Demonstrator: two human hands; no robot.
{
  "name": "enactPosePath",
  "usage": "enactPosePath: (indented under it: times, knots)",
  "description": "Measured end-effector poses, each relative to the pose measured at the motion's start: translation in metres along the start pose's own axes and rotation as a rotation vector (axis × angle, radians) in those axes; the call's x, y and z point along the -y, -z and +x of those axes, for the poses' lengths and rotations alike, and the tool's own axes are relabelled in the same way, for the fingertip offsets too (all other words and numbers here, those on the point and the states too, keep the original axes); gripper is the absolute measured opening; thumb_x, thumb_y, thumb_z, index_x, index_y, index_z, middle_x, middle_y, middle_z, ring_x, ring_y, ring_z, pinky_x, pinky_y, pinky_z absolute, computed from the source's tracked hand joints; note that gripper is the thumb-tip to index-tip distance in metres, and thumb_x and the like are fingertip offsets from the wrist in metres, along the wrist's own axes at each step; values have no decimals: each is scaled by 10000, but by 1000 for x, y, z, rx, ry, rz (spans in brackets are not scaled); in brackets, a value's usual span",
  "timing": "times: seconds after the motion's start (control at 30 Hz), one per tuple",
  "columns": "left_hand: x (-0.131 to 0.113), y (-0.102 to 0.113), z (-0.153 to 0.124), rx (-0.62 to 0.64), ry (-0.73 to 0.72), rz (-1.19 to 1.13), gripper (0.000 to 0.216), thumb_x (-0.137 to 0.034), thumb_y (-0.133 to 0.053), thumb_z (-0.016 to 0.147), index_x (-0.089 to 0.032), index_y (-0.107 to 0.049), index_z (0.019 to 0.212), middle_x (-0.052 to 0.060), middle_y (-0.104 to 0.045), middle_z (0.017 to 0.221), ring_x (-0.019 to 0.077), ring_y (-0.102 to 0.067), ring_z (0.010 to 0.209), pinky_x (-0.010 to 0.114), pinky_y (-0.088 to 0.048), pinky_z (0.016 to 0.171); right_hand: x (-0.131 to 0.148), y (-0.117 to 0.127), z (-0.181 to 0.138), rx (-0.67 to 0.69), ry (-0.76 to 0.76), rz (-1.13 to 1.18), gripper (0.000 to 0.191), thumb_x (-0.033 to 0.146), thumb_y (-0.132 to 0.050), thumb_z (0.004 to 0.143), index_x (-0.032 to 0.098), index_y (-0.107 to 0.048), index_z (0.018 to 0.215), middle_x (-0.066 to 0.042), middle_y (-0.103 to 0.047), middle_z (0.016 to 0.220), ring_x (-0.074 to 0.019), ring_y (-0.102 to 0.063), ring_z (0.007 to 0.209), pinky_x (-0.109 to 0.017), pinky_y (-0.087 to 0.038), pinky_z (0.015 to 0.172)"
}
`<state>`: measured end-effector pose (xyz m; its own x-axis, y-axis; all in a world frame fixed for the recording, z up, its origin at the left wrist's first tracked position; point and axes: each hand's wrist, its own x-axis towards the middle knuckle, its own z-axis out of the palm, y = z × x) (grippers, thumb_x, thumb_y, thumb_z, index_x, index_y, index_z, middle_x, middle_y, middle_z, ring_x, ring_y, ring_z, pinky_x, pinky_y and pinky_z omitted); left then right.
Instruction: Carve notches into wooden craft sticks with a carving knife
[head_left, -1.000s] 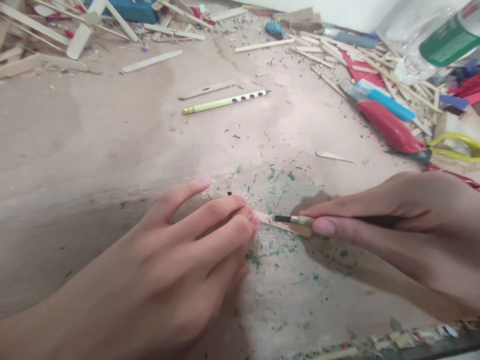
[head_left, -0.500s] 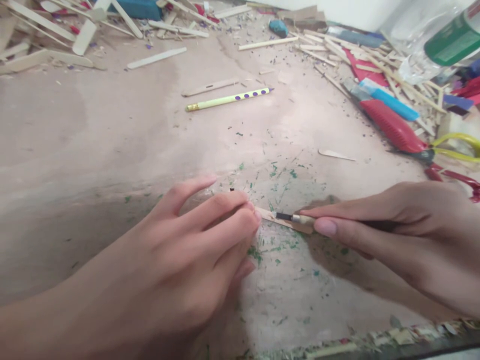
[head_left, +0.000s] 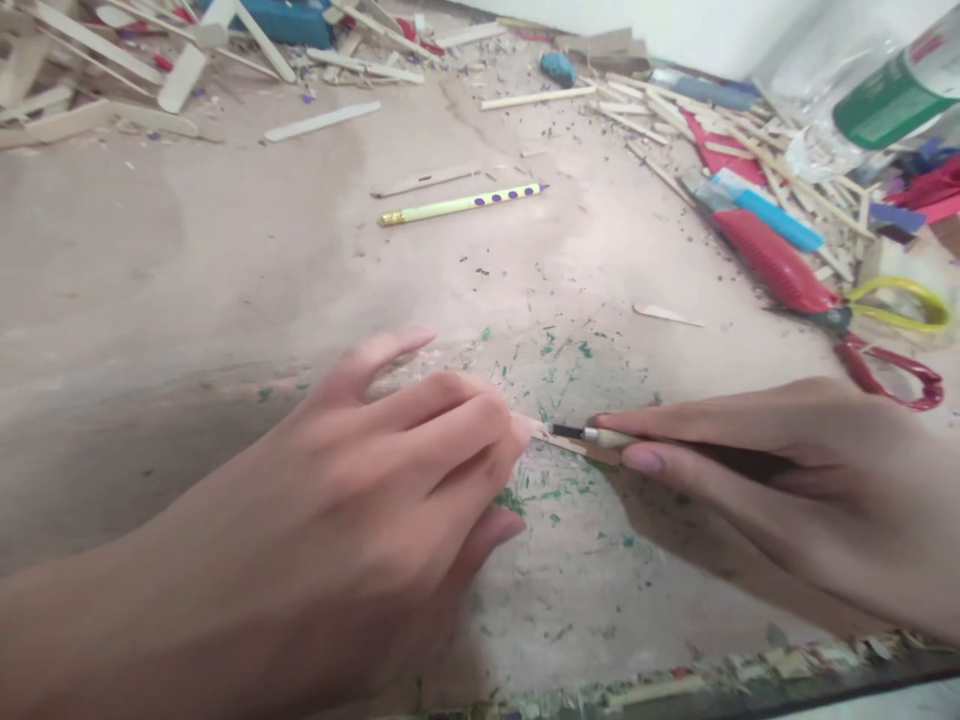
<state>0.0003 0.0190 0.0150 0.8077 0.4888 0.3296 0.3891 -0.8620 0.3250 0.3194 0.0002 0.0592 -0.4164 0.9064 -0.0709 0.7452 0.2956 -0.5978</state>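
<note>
My left hand, fingers bent and pressed down, pins a flat wooden craft stick to the tabletop; its fingertips cover the stick's left end. Between the thumb and fingers of my right hand is a craft knife with a dark blade and a metal collar. The blade lies low along the stick, close to my left fingertips. Whether its edge is cutting in is too small to tell. Green scraps lie scattered around the stick.
A yellow pencil and a pointed sliver of wood lie beyond my hands. To the right are scissors, a red-handled cutter and a plastic bottle. Wooden sticks pile up at the back left.
My left fingers have bent more and crept right along the stick, with the thumb showing further out. The knife stays nearly in place. The view has shifted slightly, showing more of the scissors.
</note>
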Motion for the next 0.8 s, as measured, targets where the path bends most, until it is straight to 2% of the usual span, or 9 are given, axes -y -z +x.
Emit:
enactPosePath:
  times: [0.1, 0.27, 0.4, 0.5, 0.57, 0.63, 0.73, 0.8]
  knots:
    - [1, -1, 2, 40, -20, 41, 294, -263, -546, 1304, -143, -780, 1437, 45, -864, 1325, 292, -805, 1283, 573, -490, 1309, -1, -2, -1, 20, 69, -40, 302, 369, -681, 1229, 242, -941, 1316, -24, -969, 1130, -204, -932, 806, -222, -735, 647]
    - [-2, 0, 1, 37, -34, 67, 279, -222, -552, 1290, -153, -817, 1346, 61, -857, 1303, 308, -789, 1308, 575, -517, 1297, 2, -2, -1, 9, 158, -127, 267, 289, -667, 1232, 256, -919, 1148, -48, -967, 1099, -219, -927, 819, -265, -669, 571]
    - [-3, -1, 0, 38, -46, 72, 283, -212, -554, 1283, -169, -833, 1265, 67, -851, 1302, 324, -775, 1343, 577, -544, 1264, 7, -1, 1, 31, 9, 21, 247, 369, -744, 1197, 290, -960, 1107, 9, -964, 1054, -195, -915, 777, -206, -653, 546]
    - [-4, -2, 0, 40, -48, 81, 286, -216, -560, 1282, -172, -839, 1243, 67, -848, 1297, 327, -768, 1342, 582, -552, 1253, 10, -2, 4, 63, -136, 152, 272, 427, -771, 1151, 328, -958, 981, 49, -918, 889, -167, -849, 665, -190, -625, 518]
    - [-4, -3, 0, 42, -50, 78, 301, -232, -550, 1291, -153, -840, 1271, 74, -843, 1285, 336, -765, 1337, 598, -547, 1248, 11, -3, 5, 80, -215, 218, 313, 464, -780, 1134, 327, -946, 906, 44, -853, 773, -153, -762, 575, -203, -589, 482]
    - [-5, -3, 0, 40, -57, 82, 321, -250, -544, 1298, -131, -843, 1290, 84, -835, 1278, 347, -760, 1335, 621, -535, 1258, 11, -3, 6, 107, -274, 280, 348, 510, -785, 1132, 316, -945, 892, 22, -823, 742, -158, -712, 548, -223, -554, 447]
    - [-6, -3, 1, 33, -66, 99, 331, -258, -548, 1296, -130, -853, 1278, 86, -832, 1290, 353, -758, 1339, 633, -526, 1292, 9, -2, 6, 152, -303, 315, 390, 602, -801, 1125, 311, -953, 914, -10, -823, 748, -195, -730, 578, -262, -561, 446]
    - [-6, -2, 3, 37, -61, 104, 334, -254, -545, 1295, -137, -857, 1267, 84, -834, 1302, 349, -761, 1335, 626, -528, 1302, 8, 0, 7, 182, -298, 302, 482, 709, -801, 1114, 307, -941, 888, -22, -808, 719, -217, -749, 600, -277, -556, 440]
